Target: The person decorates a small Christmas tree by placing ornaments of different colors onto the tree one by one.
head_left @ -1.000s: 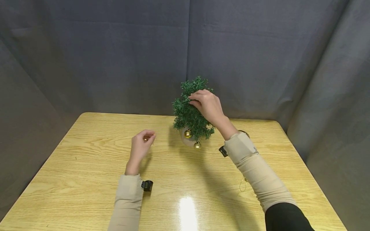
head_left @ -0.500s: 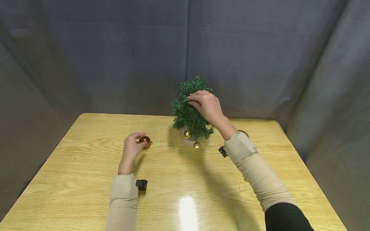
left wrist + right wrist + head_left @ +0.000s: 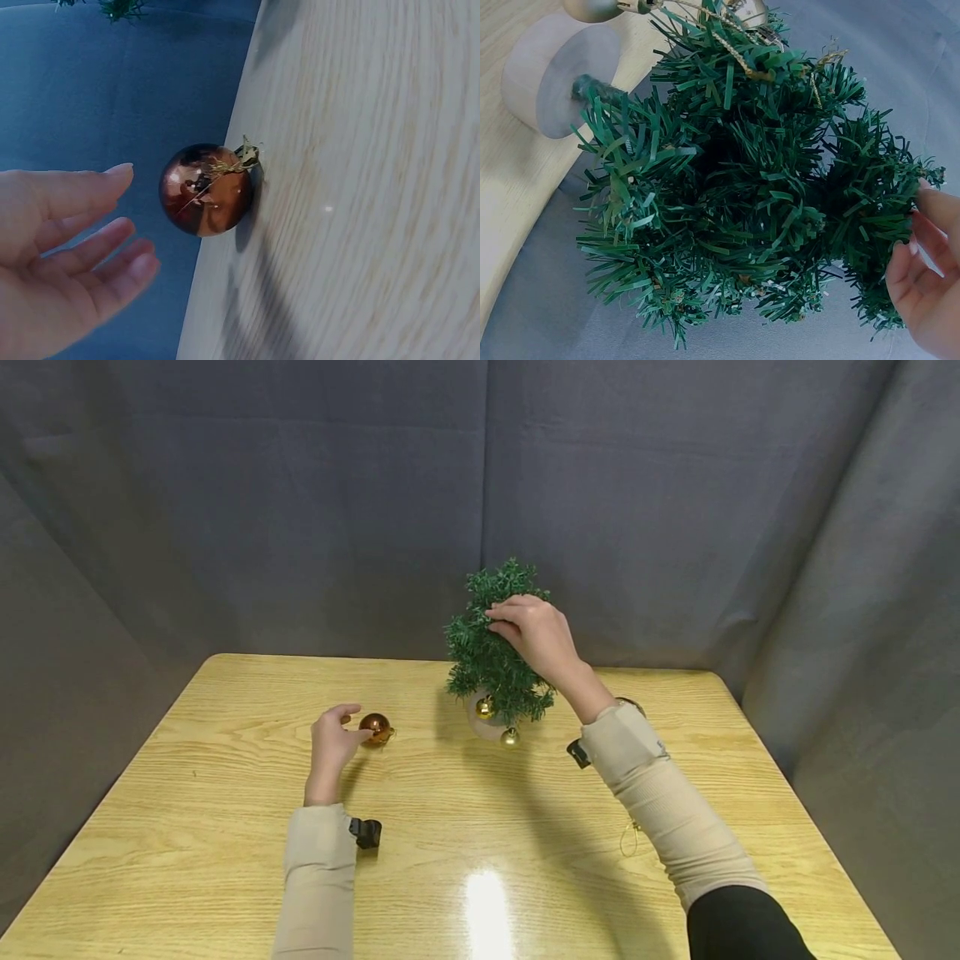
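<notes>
A shiny brown bauble (image 3: 376, 729) with a gold cord lies on the left part of the table. My left hand (image 3: 333, 745) is just beside it, fingers loosely spread and holding nothing; the left wrist view has a gap between the fingertips and the bauble (image 3: 206, 191). A small artificial Christmas tree (image 3: 487, 647) stands upright at the back. Near its upper part, my right hand (image 3: 543, 639) pinches a branch tip between thumb and fingers, as the right wrist view also has it. Low on the tree hang a bright gold bauble (image 3: 485, 707) and a paler gold bauble (image 3: 511, 738).
The tree's pale round base (image 3: 559, 79) rests on the wooden table (image 3: 225, 860). A gold cord loop (image 3: 629, 841) shows beside the right sleeve, which partly hides a dark rounded thing (image 3: 632, 702) farther back. A grey curtain (image 3: 337, 527) stands behind the table.
My left hand has moved left and lowered the brown bauble to the table, then let go and drawn slightly away. The right hand stays at the tree.
</notes>
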{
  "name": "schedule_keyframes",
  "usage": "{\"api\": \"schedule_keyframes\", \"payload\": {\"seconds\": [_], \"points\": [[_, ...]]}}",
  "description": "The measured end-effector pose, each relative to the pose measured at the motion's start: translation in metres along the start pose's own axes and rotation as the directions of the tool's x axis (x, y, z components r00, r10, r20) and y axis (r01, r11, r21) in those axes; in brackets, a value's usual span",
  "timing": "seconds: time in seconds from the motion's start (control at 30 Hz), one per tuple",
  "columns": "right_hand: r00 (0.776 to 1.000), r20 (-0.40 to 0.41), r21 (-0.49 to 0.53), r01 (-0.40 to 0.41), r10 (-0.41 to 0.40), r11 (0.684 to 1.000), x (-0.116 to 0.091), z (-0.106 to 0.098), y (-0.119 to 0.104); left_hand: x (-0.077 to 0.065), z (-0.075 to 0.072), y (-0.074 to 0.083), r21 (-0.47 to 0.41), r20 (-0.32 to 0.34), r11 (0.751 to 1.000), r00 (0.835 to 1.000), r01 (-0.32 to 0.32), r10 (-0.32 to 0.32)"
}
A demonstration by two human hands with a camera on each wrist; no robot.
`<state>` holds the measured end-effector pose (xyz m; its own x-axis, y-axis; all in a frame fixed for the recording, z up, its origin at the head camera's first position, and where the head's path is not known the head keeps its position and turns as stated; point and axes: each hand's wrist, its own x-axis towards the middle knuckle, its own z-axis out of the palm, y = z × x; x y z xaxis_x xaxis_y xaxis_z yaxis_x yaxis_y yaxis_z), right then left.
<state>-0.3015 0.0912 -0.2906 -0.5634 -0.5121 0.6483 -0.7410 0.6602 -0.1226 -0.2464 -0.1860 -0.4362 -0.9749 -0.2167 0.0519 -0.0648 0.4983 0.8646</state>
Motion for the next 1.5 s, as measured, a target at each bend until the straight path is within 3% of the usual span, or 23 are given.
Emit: {"api": "schedule_keyframes", "payload": {"seconds": [0.3,0.87,1.5], "points": [[1.000,0.001,0.015,-0.006,0.006,1.000,0.000,0.000,0.000,0.004,0.002,-0.002,0.030,0.037,0.995,0.995,0.092,-0.093],[1.000,-0.011,0.027,0.010,-0.010,1.000,-0.001,-0.001,0.001,0.008,0.017,-0.009,0.100,0.026,0.994,0.999,0.044,-0.046],[1.000,-0.001,0.033,0.001,-0.001,0.999,0.000,0.002,0.002,0.008,0.021,-0.013,-0.017,0.001,0.998,0.998,0.066,-0.066]]}}
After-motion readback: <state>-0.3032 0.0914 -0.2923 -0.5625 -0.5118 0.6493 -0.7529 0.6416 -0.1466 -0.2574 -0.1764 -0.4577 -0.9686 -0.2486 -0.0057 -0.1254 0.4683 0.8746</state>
